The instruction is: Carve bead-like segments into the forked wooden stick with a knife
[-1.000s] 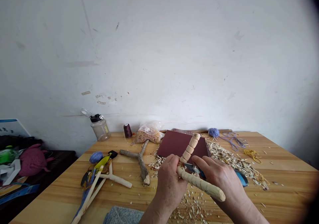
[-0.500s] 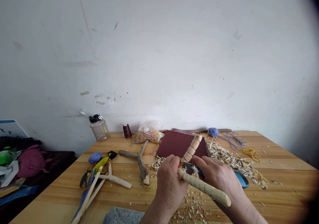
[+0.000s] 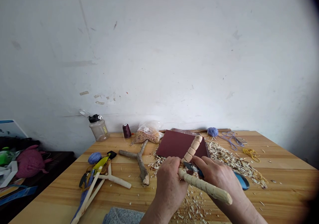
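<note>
A peeled, forked stick [image 3: 206, 188] with ring-like grooves on its two visible arms is held over the table. My left hand [image 3: 171, 180] is closed around it near the fork, hiding the part inside the fist. In my right hand [image 3: 219, 175] is a blue-handled knife [image 3: 241, 180], its blade against the wood at the fork. The fingers wrap the handle, whose rear end sticks out past the hand. Wood chips [image 3: 191, 205] lie on the table below.
Behind the hands lies a dark red sheet [image 3: 171, 143], with a pile of shavings [image 3: 229, 159] to its right. A bark-covered forked branch [image 3: 141, 161], peeled forks [image 3: 117, 180], a bottle [image 3: 99, 131], a thread spool [image 3: 126, 131] and a grey cloth [image 3: 122, 216] are leftward.
The long grooved arm of the stick has shifted very slightly right and up. Both hands keep their hold, and the blade stays at the fork.
</note>
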Tool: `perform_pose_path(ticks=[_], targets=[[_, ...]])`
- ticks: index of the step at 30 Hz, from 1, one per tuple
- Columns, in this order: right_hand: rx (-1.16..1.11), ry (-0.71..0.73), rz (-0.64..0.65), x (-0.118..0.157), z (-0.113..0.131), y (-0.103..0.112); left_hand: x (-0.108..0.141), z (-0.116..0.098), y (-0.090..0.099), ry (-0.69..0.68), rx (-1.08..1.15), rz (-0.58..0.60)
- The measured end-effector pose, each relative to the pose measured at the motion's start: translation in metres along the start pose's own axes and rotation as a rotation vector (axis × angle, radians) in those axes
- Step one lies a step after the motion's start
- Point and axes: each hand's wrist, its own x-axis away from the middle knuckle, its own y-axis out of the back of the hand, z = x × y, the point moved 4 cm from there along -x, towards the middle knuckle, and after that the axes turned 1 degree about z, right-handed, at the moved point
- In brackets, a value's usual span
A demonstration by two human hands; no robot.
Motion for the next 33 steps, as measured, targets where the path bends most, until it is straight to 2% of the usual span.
perform_pose_path(ticks=[9, 13, 17, 27, 33], targets=[[0.026, 0.03, -0.056, 0.004, -0.001, -0.002, -0.001, 0.002, 0.001, -0.053, -0.143, -0.014], [0.021, 0.007, -0.022, 0.005, -0.004, -0.01, 0.0, 0.004, -0.003, -0.121, -0.297, -0.034], [0.012, -0.021, 0.031, 0.003, -0.005, -0.016, 0.002, 0.004, -0.006, -0.134, -0.372, -0.056], [0.022, -0.085, 0.024, 0.007, 0.0, -0.017, 0.004, 0.003, -0.012, -0.108, -0.337, -0.041], [-0.196, -0.176, 0.072, 0.005, 0.0, -0.024, 0.004, 0.002, -0.015, -0.069, -0.266, -0.021]])
